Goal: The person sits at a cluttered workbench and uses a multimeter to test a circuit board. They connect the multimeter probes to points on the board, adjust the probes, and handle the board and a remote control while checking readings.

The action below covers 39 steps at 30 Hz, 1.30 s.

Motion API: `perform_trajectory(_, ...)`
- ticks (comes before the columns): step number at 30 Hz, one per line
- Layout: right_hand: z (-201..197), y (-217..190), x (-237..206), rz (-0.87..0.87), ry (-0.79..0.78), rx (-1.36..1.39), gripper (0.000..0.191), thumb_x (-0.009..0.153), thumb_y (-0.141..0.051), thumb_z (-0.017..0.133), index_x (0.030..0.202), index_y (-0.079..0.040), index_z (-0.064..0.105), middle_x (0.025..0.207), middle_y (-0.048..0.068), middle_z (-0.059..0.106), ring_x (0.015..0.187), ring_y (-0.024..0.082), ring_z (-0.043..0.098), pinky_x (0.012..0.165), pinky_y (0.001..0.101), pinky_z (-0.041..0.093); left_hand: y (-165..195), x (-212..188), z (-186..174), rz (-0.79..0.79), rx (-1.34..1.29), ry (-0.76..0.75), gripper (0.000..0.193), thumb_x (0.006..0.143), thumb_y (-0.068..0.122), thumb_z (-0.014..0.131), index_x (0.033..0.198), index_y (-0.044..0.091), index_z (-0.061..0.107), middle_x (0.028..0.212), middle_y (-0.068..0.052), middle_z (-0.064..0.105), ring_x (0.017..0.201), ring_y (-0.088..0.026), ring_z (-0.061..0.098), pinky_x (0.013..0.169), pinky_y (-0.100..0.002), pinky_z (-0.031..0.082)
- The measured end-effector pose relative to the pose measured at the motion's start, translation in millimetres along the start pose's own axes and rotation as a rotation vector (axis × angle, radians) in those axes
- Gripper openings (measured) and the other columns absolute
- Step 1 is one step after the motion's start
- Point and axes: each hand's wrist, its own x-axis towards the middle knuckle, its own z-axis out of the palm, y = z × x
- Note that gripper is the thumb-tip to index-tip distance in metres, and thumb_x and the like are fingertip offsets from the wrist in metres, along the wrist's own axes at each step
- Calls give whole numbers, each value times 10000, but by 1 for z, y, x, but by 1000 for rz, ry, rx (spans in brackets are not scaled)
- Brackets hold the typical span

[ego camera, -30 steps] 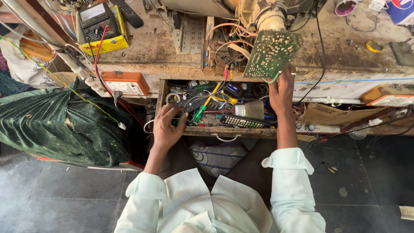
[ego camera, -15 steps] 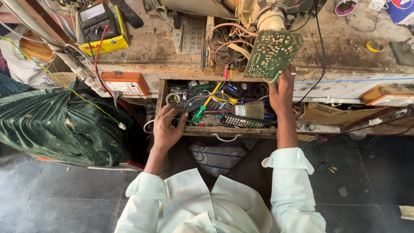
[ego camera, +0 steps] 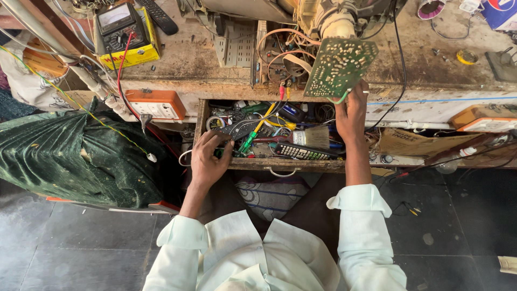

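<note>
Right hand [ego camera: 351,110] is holding a green circuit board [ego camera: 340,66] up by its lower edge, fingers clamped on it, solder side facing up toward the camera, board tilted and hanging over the front edge of the desk [ego camera: 204,59]. A green wire is running from the board's lower corner down by the thumb. Left hand [ego camera: 209,156] is reaching into the open drawer [ego camera: 280,164] at its left end, fingers curled down among the clutter; can't tell whether they're gripping anything. Drawer is sitting pulled out under the desk, packed: a paintbrush [ego camera: 312,137] lying near the middle, just left of the right wrist, a dark keypad remote [ego camera: 304,152] lying along the front edge below the brush, a green-handled screwdriver [ego camera: 250,141] lying diagonally between the hands, plus loose wires and small parts too tangled to sort out. On the desk, a multimeter [ego camera: 119,24] with red lead is sitting in its yellow case at far left, a black remote [ego camera: 159,16] just beside it. An opened chassis with orange and white wiring [ego camera: 280,54] is sitting behind the board. An orange-and-white socket box [ego camera: 156,105] is hanging on the desk front, left of the drawer. A dark green cloth bundle [ego camera: 70,161] is sitting well left of the left arm. Person is wearing a pale shirt, cuffs rolled.
</note>
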Motion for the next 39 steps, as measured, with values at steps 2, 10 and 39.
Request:
perform_trajectory(2, 0, 0, 0, -14, 4, -1, 275, 1146, -236, 566, 1337, -51, 639, 1399, 145, 574, 1372, 299, 480, 760, 343, 617, 0, 0, 0, 0, 1, 1, 102, 869, 80, 764, 950, 25, 737, 948, -106, 699, 889, -305, 687, 791, -397, 538)
perform_trajectory(10, 1, 5, -2, 16, -4, 12, 287, 1140, -242, 567, 1352, -60, 634, 1416, 151, 564, 1383, 298, 478, 792, 353, 641, 2, 1, -1, -10, -4, -18, 103, 874, 78, 756, 959, 24, 739, 955, -106, 701, 896, -304, 691, 795, -397, 541)
perform_trajectory(39, 2, 6, -3, 9, 2, -12, 225, 1134, -204, 590, 1296, -65, 659, 1406, 131, 581, 1388, 314, 469, 803, 361, 624, 1, 1, 0, -6, -16, -8, 91, 871, 70, 757, 940, 17, 730, 930, -109, 691, 874, -305, 690, 772, -394, 539)
